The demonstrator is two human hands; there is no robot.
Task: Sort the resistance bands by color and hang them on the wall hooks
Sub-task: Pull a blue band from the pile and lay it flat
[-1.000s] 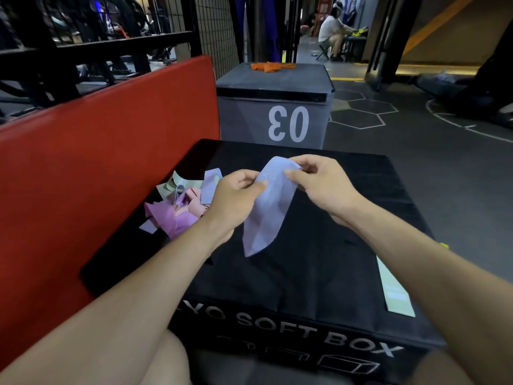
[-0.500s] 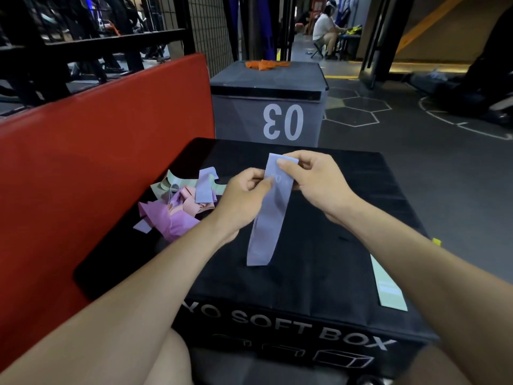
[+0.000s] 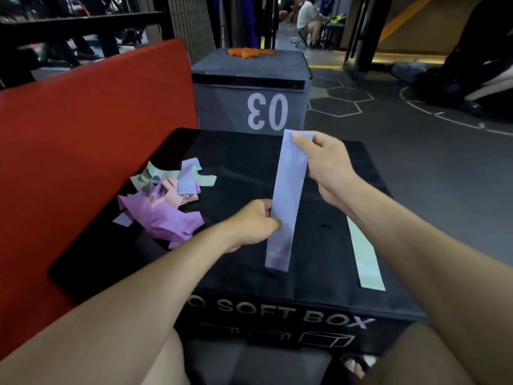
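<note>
A flat lavender-blue resistance band (image 3: 288, 195) is stretched out lengthwise above the black soft box (image 3: 241, 151). My right hand (image 3: 324, 165) pinches its far end and my left hand (image 3: 255, 222) pinches its left edge lower down. A tangled pile of purple, pink, pale green and blue bands (image 3: 166, 198) lies on the box's left side. A single pale green band (image 3: 363, 257) lies flat along the box's right side, partly hidden by my right forearm. No wall hooks are in view.
A red padded block (image 3: 91, 129) stands against the box's left side. Beyond is a grey box marked 03 (image 3: 252, 87) with orange bands (image 3: 249, 52) on top. A person (image 3: 308, 18) sits far back. Dark gym floor lies to the right.
My left hand slid down the band from near its top toward its lower half. The crumpled band has been pulled out straight and flat between both hands.
</note>
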